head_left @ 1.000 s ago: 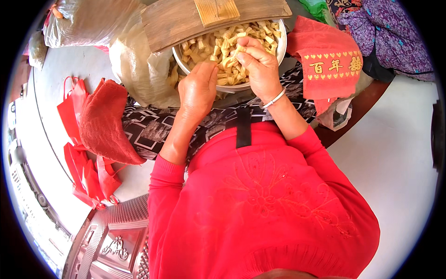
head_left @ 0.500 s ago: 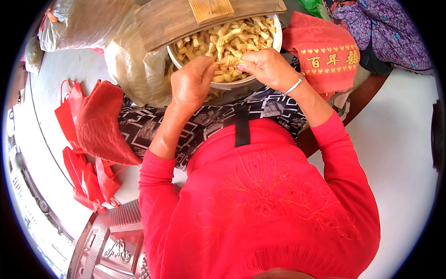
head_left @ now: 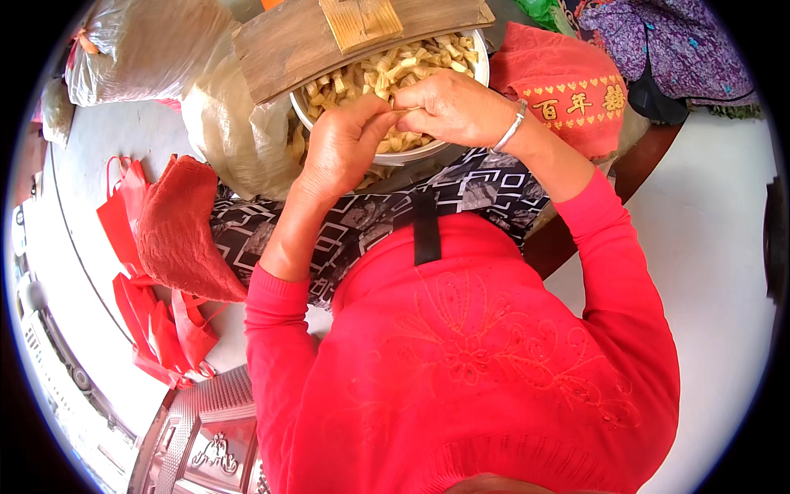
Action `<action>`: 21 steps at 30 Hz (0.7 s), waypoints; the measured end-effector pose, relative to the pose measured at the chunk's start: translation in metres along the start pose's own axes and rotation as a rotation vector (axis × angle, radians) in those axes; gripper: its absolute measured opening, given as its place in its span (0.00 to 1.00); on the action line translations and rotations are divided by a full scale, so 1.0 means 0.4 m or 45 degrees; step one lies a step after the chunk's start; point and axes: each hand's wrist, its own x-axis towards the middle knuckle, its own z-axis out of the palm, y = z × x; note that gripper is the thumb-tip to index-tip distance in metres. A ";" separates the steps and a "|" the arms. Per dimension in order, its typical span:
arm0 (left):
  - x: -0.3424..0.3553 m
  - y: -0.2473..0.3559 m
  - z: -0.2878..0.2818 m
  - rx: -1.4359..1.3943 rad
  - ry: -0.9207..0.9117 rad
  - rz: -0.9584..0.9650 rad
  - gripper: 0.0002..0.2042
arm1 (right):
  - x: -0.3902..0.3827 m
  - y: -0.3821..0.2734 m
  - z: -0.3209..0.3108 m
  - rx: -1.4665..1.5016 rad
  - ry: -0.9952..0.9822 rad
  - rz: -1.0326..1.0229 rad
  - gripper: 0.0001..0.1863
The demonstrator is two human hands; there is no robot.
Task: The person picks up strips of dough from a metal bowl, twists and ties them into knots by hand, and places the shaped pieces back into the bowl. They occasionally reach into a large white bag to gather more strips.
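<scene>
Head view: my left hand (head_left: 344,138) and right hand (head_left: 457,107) meet, fingertips pinching a thin yellowish strip (head_left: 405,110) between them, knuckles up, above the near side of a white basin (head_left: 483,66). Knotted yellow pieces (head_left: 411,62) fill it; a wooden board (head_left: 288,49) covers its far-left part. A pale plastic bag (head_left: 234,132) sits left, a red towel (head_left: 559,70) right.

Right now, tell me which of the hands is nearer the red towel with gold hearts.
Right. The right hand is just left of the red towel with gold hearts; the left hand is farther left, by the near rim of the white basin.
</scene>
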 end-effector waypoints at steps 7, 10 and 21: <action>0.004 -0.041 -0.015 -0.425 -0.142 -0.245 0.06 | -0.020 0.061 -0.024 1.018 -0.153 0.494 0.11; 0.028 -0.060 -0.014 -0.573 -0.129 -0.260 0.07 | -0.010 0.056 -0.021 1.431 -0.027 0.583 0.13; 0.123 -0.047 -0.091 -0.574 -0.142 -0.462 0.08 | 0.047 0.110 -0.035 1.252 0.256 0.426 0.08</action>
